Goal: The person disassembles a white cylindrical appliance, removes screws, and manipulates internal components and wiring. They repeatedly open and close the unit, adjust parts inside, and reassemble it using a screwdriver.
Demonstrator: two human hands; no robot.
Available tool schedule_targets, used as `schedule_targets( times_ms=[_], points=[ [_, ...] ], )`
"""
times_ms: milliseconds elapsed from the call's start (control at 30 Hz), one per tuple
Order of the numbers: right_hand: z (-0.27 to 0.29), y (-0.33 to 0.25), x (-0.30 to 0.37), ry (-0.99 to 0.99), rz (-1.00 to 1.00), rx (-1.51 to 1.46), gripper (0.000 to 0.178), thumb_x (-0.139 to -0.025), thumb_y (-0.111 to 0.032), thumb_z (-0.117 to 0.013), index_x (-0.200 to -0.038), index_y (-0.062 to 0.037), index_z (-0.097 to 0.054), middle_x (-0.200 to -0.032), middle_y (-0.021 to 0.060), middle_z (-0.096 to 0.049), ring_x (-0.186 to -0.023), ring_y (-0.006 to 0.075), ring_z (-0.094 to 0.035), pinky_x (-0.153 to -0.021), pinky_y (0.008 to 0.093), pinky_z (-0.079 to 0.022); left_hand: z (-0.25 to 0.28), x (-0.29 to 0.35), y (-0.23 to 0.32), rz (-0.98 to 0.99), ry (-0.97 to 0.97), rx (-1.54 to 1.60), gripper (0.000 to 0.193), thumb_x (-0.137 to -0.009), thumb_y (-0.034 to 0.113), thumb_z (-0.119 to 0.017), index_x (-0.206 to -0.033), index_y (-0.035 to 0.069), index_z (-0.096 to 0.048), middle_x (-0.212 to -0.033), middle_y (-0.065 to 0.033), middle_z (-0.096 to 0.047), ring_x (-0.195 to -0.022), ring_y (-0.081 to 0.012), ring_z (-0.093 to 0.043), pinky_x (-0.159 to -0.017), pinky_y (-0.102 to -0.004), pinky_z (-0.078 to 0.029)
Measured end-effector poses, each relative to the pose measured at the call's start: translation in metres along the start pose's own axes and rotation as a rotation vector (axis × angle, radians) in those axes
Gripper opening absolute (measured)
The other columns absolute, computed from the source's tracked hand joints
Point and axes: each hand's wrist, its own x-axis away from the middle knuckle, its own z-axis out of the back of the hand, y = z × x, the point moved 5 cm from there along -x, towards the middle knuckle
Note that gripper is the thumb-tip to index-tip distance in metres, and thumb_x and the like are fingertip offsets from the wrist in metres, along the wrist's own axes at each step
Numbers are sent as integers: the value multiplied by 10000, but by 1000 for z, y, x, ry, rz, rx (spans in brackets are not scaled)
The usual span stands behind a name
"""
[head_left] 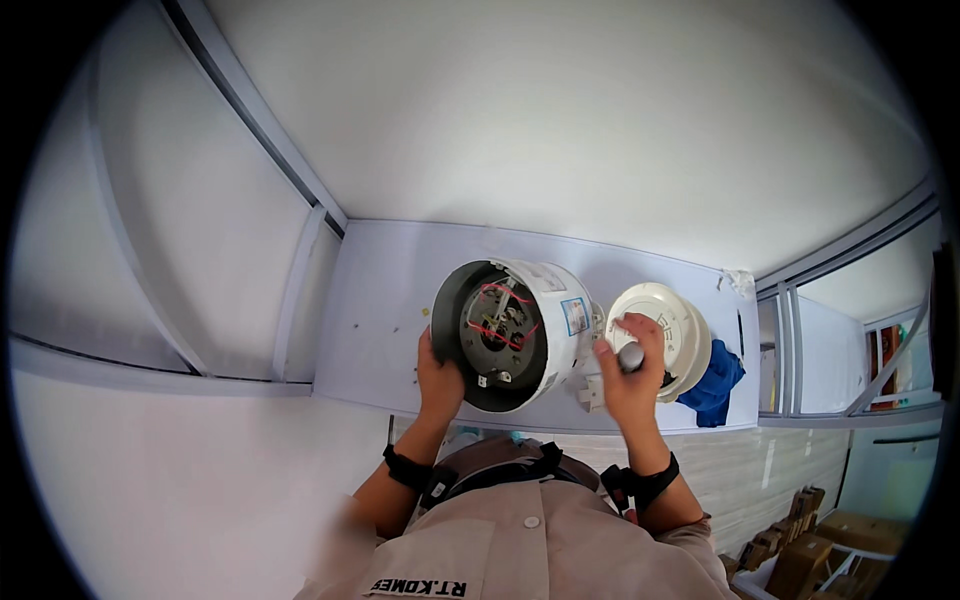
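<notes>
A white cylindrical appliance body (pixel 562 350), which looks like a rice cooker's housing, lies tipped on its side on the table. Its dark open end faces me, showing a metal plate (pixel 490 345) with red wires (pixel 500 292) and small fittings. My left hand (pixel 438 375) grips the rim at its lower left, the fingertips partly hidden behind the wall. In my right hand (pixel 632 385) is a tool with a grey round handle (pixel 630 357), seen end-on; its tip does not show. That hand is over the near-left part of a round cream lid (pixel 675 320).
The pale table (pixel 385 290) borders a white wall behind. Small loose bits (pixel 426 311) lie left of the body. A white fitting (pixel 592 392) sits between body and lid, and a blue cloth (pixel 717 385) lies at the right. Framed panels (pixel 295 290) stand on the left.
</notes>
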Motion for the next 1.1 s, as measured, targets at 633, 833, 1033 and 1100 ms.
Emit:
schedule_targets(
  times_ms=[633,833,1033,1100],
  points=[
    [-29,62,45,-321,-1081,-796,414,-927,-256,-874,-1173,-6,-653,-774,11,-642,-563,98,-552,-503,262,-453,-33,-6,-14,243,-138,220,744,-844,-174,-469,-1551,56,-440,-1424,-122,-599,-1300,-262,-614,-1105,-397,-508],
    [-19,55,41,-231,-1094,-692,424,-925,-286,-875,-1155,-6,-655,-771,9,-645,-552,88,-535,-487,255,-436,-36,-30,-33,159,-144,-198,732,-926,-100,-583,-1622,43,-406,-1465,-127,-572,-1330,-255,-601,-1119,-381,-495],
    [-12,54,38,-192,-1102,-626,439,-919,-299,-880,-1147,-4,-650,-776,7,-653,-550,80,-535,-471,251,-426,-25,-23,9,-125,-135,-388,559,-914,-82,-587,-1462,24,-573,-1355,-160,-606,-1247,-298,-618,-1084,-383,-501],
    [-8,51,37,-213,-1083,-547,459,-912,-311,-885,-1152,2,-648,-793,12,-668,-568,76,-548,-492,250,-439,-12,-19,41,-283,-103,-606,461,-895,-81,-563,-1335,22,-655,-1304,-188,-613,-1185,-365,-624,-1053,-420,-502]
  ],
)
